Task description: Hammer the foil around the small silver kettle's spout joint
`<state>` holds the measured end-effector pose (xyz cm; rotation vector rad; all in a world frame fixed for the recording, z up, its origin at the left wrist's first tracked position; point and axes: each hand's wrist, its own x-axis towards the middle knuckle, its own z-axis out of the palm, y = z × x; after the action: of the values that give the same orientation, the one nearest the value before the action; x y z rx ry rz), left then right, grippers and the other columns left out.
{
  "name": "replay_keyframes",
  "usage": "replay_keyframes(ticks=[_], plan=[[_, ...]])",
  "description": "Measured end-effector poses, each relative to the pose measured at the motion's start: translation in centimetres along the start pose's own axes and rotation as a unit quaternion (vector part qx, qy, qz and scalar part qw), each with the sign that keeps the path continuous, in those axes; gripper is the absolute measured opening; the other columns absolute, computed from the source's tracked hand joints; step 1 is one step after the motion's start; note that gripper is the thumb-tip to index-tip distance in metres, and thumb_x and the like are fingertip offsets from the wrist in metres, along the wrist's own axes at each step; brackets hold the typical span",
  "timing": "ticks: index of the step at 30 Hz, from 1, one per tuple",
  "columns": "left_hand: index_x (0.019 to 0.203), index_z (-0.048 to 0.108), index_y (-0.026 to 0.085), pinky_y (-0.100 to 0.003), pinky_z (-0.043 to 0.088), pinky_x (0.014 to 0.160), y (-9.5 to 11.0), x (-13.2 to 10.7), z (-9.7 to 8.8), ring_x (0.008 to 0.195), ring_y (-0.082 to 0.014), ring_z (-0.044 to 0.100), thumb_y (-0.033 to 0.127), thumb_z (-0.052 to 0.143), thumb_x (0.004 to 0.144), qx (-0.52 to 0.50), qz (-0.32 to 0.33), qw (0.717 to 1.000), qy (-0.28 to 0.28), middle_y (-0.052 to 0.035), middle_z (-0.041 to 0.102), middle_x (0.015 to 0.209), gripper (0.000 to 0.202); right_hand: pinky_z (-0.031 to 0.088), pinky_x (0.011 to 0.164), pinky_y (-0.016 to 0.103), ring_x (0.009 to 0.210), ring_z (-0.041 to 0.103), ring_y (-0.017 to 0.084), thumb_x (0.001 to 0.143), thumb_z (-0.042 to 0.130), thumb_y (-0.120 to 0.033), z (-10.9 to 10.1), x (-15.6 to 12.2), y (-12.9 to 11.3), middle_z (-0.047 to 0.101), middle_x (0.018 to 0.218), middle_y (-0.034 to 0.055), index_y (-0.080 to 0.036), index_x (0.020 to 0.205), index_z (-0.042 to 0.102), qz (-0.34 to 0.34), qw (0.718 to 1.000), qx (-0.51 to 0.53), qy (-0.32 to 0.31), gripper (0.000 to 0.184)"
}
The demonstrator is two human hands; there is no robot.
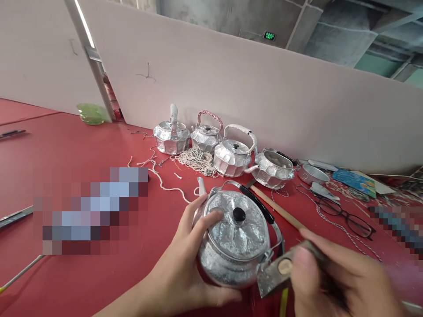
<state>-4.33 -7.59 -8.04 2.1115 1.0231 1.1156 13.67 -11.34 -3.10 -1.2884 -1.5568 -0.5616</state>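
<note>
A silver hammered-metal kettle (pixel 228 264) is tilted toward me, its lid (pixel 254 235) on and a black knob (pixel 239 214) at the lid's middle. Its bail handle (pixel 256 202) with a black grip leans to the far right side. My left hand (pixel 188 251) grips the kettle from the left, one fingertip on the lid and the thumb low on the body. Close by the kettle's right-hand handle joint, my right hand (pixel 343 273) is closed round the head of a hammer (pixel 274 270). The end of its wooden shaft shows in the head.
Behind stand several silver kettles (pixel 233 163), some with cord-wrapped handles, beside a heap of cord (pixel 196 160). A wooden-handled tool (pixel 277 207) lies behind my kettle. Eyeglasses (pixel 345 216) and a perforated metal cup (pixel 313 174) are at right. A white partition (pixel 247 92) borders the red table (pixel 115 281).
</note>
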Motion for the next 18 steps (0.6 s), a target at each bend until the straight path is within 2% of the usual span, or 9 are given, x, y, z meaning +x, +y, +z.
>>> replay_keyframes(ticks=[4,10,13,18], plan=[[0.124,0.027,0.031,-0.049,0.040,0.094,0.0,0.1,0.1,0.128,-0.0376,0.016,0.046,0.078,0.048,-0.011,0.009,1.000,0.005,-0.0096,0.006,0.138,0.093,0.043,0.043,0.011,0.042,0.052,0.004,0.072,0.061,-0.019,0.2,-0.2,-0.1,0.060,0.055,-0.0029,-0.015,0.085,0.058,-0.006,0.999,-0.002,0.033,0.014],[0.123,0.028,0.032,-0.052,0.038,0.095,-0.1,0.1,0.2,0.127,-0.0394,0.018,0.043,0.079,0.046,-0.024,0.011,1.000,0.010,-0.0094,0.007,0.138,0.093,0.041,0.038,0.013,0.041,0.052,0.006,0.074,0.058,-0.025,0.4,-0.2,-0.4,0.060,0.056,-0.0015,-0.014,0.090,0.056,0.010,0.999,-0.006,0.031,0.019],[0.124,0.028,0.032,-0.051,0.041,0.092,0.0,0.1,0.2,0.127,-0.0394,0.019,0.041,0.079,0.047,-0.033,0.009,0.999,0.014,-0.0097,0.007,0.138,0.093,0.043,0.045,0.013,0.045,0.054,0.005,0.072,0.061,-0.022,0.7,-0.1,-0.7,0.059,0.055,-0.0032,-0.016,0.082,0.057,0.003,0.999,0.008,0.038,0.013],[0.123,0.029,0.030,-0.047,0.041,0.094,0.1,0.1,0.2,0.128,-0.0361,0.019,0.041,0.079,0.047,-0.039,0.007,0.999,0.010,-0.0096,0.007,0.139,0.091,0.040,0.040,0.015,0.039,0.050,0.005,0.072,0.060,-0.024,0.9,-0.1,-1.2,0.060,0.055,-0.0022,-0.015,0.087,0.057,0.021,0.997,-0.003,0.072,0.018]])
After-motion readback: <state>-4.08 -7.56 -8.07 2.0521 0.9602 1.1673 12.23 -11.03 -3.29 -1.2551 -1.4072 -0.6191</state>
